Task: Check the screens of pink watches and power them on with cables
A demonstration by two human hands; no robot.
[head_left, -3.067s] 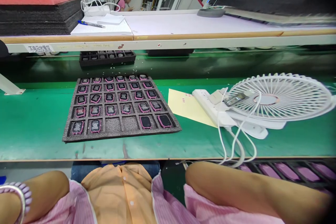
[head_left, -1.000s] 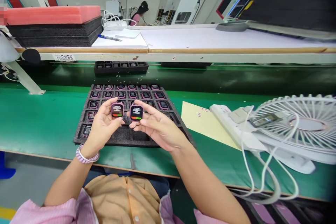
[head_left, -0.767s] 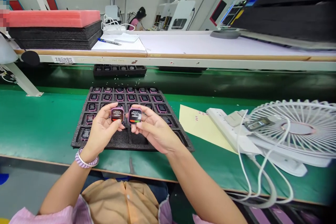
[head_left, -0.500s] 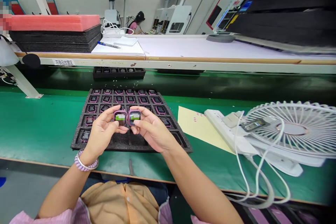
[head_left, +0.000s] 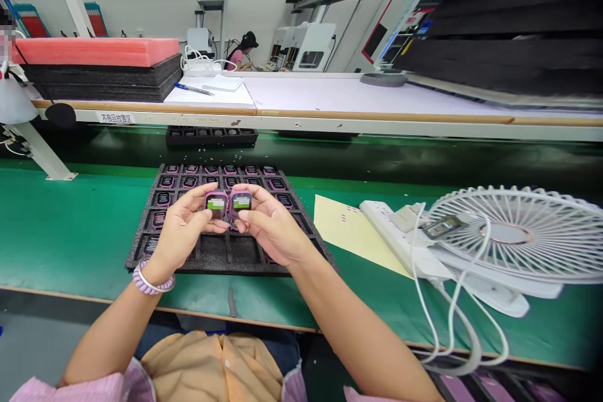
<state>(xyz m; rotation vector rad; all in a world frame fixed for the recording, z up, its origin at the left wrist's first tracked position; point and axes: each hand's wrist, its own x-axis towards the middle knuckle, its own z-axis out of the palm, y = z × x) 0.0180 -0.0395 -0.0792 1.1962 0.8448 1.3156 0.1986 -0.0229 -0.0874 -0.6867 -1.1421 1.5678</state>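
Left hand [head_left: 181, 235] gripping one pink-cased square smartwatch body [head_left: 216, 203], right hand [head_left: 269, 232] gripping a second pink-cased watch body [head_left: 242, 201], lit screens touching side by side, hovering above the black foam compartment tray [head_left: 141, 259] lying on the green table [head_left: 70, 226].

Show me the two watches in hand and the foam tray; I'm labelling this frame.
Left watch [head_left: 216, 203], head view, on its lit screen.
Right watch [head_left: 241, 201], head view, on its lit screen.
Foam tray [head_left: 213, 250], head view, on an empty pocket near its front edge.
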